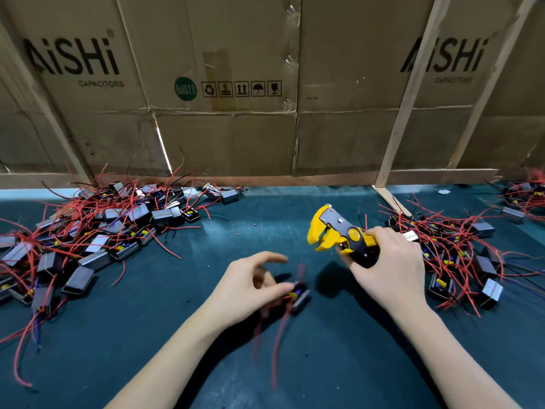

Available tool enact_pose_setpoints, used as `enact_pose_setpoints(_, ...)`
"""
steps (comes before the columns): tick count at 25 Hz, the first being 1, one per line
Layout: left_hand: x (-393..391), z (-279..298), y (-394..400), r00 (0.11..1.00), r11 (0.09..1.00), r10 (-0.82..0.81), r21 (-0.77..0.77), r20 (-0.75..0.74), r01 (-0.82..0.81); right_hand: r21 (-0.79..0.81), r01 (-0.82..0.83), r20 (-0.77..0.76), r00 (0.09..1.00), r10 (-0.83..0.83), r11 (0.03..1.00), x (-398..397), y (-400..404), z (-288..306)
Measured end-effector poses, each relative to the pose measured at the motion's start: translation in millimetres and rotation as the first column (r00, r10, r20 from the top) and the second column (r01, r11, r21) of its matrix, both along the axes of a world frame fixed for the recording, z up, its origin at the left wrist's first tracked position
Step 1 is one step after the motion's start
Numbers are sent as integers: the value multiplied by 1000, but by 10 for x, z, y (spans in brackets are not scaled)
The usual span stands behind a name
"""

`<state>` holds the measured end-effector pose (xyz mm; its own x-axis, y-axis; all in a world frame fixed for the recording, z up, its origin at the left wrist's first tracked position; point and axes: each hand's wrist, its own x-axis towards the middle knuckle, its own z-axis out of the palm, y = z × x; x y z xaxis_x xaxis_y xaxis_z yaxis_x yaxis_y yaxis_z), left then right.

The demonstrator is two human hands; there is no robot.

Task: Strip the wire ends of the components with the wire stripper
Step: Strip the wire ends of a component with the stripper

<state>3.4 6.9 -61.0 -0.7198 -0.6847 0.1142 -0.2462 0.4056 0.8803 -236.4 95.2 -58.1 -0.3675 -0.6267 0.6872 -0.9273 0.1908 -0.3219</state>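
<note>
My right hand grips the handles of the yellow and black wire stripper above the mat, its yellow jaws pointing left and parted. My left hand is lower and to the left, fingers curled, pinching a small black component at its right edge. The component and its red wires, which trail down toward me, are blurred. A gap separates the stripper jaws from the component.
A big heap of black components with red wires covers the left of the dark green mat. A second heap lies right of my right hand. Cardboard panels and wooden slats wall off the back.
</note>
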Motion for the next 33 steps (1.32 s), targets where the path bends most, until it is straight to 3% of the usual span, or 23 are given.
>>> enact_pose_setpoints(2,-81,1,-27,969,932,-14,349,-245,102,-64,-296,90,949,301,953,94,64,55)
enact_pose_setpoints(3,-93,7,-80,944,902,34,417,-327,112,-47,-414,85,905,417,909,175,86,71)
enact_pose_setpoints(5,-11,51,-263,899,926,221,370,-377,-72,92,-534,4,844,536,840,322,84,76)
enact_pose_setpoints(7,237,98,-493,820,886,462,139,-337,-442,226,-514,-100,833,545,827,361,42,42)
enact_pose_setpoints(8,405,96,-619,760,784,582,-47,-289,-619,273,-480,-136,839,527,834,337,28,20)
enact_pose_setpoints(9,582,92,-728,675,625,704,-261,-220,-736,310,-445,-148,851,505,840,295,24,-2)
enact_pose_setpoints(10,750,83,-824,564,458,814,-444,-139,-770,337,-418,-136,865,483,844,244,32,-20)
enact_pose_setpoints(11,889,59,-907,460,353,885,-550,-65,-757,348,-399,-118,879,462,848,190,45,-39)
enact_pose_setpoints(13,1048,8,-990,368,342,926,-608,87,-717,348,-345,-126,904,408,872,81,62,-67)
enact_pose_setpoints(15,1101,-51,-1007,351,394,915,-634,200,-665,364,-223,-187,934,305,904,-40,48,-84)
enact_pose_setpoints(18,1135,-105,-1016,305,391,918,-709,254,-587,297,69,-251,968,8,952,-230,30,-77)
enact_pose_setpoints(20,1133,-105,-1033,284,366,928,-747,243,-555,174,276,-291,931,-219,945,-341,54,-69)
enact_pose_setpoints(22,1094,-92,-1008,293,341,933,-766,207,-545,8,334,-246,914,-322,943,-365,81,-52)
enact_pose_setpoints(25,945,-15,-871,381,378,907,-750,181,-542,-166,195,-75,975,-210,967,-219,48,5)
enact_pose_setpoints(27,746,47,-713,531,481,825,-730,191,-485,-198,73,-46,995,-83,978,-82,20,39)
enact_pose_setpoints(30,374,85,-402,832,707,514,-652,208,-273,-156,-55,-53,997,47,986,40,14,39)
enact_pose_setpoints(33,122,35,-175,947,724,261,-687,189,-63,-111,-127,-26,992,125,986,129,14,11)
